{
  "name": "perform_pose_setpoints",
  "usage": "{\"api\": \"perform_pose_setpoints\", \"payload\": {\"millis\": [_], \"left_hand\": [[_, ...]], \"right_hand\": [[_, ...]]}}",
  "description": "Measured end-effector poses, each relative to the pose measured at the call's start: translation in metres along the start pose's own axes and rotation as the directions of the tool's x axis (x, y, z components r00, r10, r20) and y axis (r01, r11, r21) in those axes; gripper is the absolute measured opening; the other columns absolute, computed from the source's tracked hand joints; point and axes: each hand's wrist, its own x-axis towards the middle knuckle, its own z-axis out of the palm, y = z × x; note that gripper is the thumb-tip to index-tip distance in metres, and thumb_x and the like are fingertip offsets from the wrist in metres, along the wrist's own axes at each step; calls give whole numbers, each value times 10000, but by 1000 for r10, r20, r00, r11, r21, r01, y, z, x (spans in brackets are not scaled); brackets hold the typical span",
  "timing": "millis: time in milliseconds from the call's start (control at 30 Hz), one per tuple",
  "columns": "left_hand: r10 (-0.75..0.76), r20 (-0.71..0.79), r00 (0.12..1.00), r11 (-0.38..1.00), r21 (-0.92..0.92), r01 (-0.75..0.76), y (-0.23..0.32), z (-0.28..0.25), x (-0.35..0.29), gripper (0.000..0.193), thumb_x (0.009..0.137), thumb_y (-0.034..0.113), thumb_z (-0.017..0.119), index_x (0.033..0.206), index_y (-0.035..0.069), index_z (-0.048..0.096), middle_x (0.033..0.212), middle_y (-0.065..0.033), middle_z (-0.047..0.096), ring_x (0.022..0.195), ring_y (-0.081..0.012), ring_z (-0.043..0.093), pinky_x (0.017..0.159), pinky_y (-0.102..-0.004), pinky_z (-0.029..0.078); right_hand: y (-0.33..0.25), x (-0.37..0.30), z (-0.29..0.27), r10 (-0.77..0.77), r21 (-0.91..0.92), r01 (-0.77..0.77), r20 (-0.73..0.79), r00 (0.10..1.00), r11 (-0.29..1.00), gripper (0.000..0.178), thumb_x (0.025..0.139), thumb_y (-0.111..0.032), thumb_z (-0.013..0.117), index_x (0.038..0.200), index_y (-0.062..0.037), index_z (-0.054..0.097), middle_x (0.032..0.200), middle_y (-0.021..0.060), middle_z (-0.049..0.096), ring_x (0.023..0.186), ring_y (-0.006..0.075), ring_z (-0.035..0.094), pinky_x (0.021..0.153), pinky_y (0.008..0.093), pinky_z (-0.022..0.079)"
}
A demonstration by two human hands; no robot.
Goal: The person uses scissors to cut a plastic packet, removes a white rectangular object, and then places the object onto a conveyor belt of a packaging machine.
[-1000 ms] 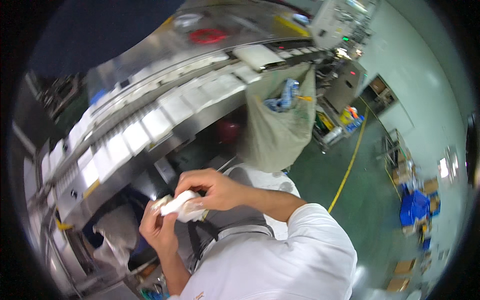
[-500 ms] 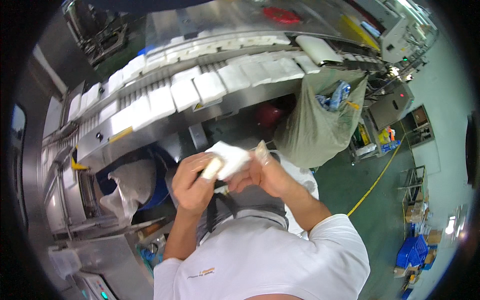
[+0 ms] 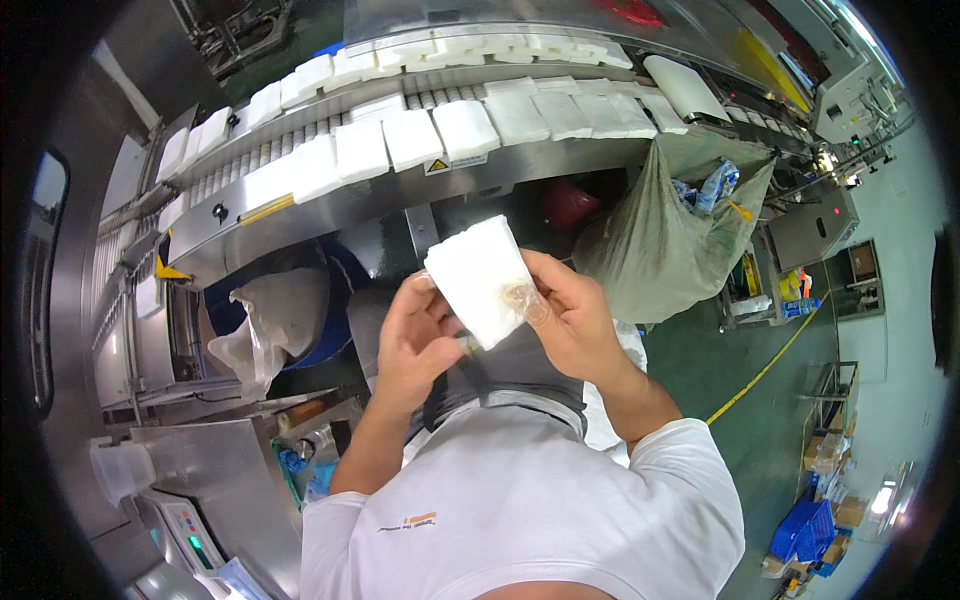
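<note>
A squarish stack of folded white wipes [image 3: 478, 275] is tilted in front of my body, above the dark trousers. My right hand [image 3: 572, 310] grips its right side, thumb across the front face and fingers behind. Clear film covers that thumb's tip. My left hand [image 3: 412, 335] is at the lower left of the stack, its fingers curved and apart and its thumb free of the stack. The fingertips reach the stack's left edge, and some are partly hidden there. Beyond my hands, rows of similar white stacks [image 3: 412, 138] lie on a roller conveyor [image 3: 560, 160].
A greenish cloth bag [image 3: 640, 255] hangs at the conveyor's right, with blue packaging [image 3: 716, 188] in it. A blue bin [image 3: 335, 335] with a translucent liner [image 3: 270, 325] stands at left. A steel cabinet [image 3: 205, 465] is at lower left. Blue crates [image 3: 803, 528] stand far right.
The wipe stack has turned up so its broad face shows. My right hand now grips its right side. My left hand has loosened from it and moved lower, thumb and fingers apart.
</note>
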Motion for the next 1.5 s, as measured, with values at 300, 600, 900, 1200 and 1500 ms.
{"api": "perform_pose_setpoints", "payload": {"millis": [300, 600, 900, 1200, 1500], "left_hand": [[-76, -102, 992, 997, 12, 78, 12, 17, 0, 571, 930, 55, 753, 1442, -18, 510, 1348, -108, 620, 1225, -198, 605, 1064, -360, 480], [81, -159, 984, 983, 174, -53, 9, 24, 1, 507, 898, -46, 741, 1369, -29, 556, 1339, -94, 575, 1213, -200, 607, 1049, -348, 506], [293, -129, 947, 860, 468, -203, 10, 28, 3, 453, 871, -108, 720, 1296, -37, 581, 1210, -80, 529, 1150, -174, 611, 945, -279, 581], [221, -181, 958, 925, 349, -147, 9, 19, 6, 444, 866, -89, 746, 1276, -23, 590, 1185, -53, 547, 1140, -158, 607, 932, -283, 578], [122, -197, 973, 949, 310, -56, 6, 10, 6, 420, 921, 43, 766, 1298, -30, 596, 1181, -79, 676, 1066, -154, 651, 948, -313, 525]], "right_hand": [[-11, 4, 9, -120, -261, 89, -105, 987, 961, 425, 965, -42, 591, 1383, 20, 548, 1155, 189, 685, 974, 238, 692, 849, 332, 537], [-22, 14, 9, -478, -660, 364, 8, 878, 658, 310, 710, 20, 802, 998, -73, 737, 1247, 118, 615, 1061, 289, 548, 755, 337, 492], [-18, 22, 22, -465, -649, 333, -37, 885, 684, 211, 739, 21, 824, 896, -69, 716, 1258, 122, 609, 1090, 293, 549, 781, 345, 521], [-3, 17, 13, -191, -346, 165, -42, 981, 924, 230, 830, 19, 747, 1028, -29, 639, 1005, 102, 686, 768, 151, 638, 711, 272, 531], [-21, 20, 4, 68, -377, -45, 48, 997, 925, 344, 840, -14, 765, 1148, -44, 614, 977, 52, 711, 716, 85, 606, 639, 244, 492]]}}
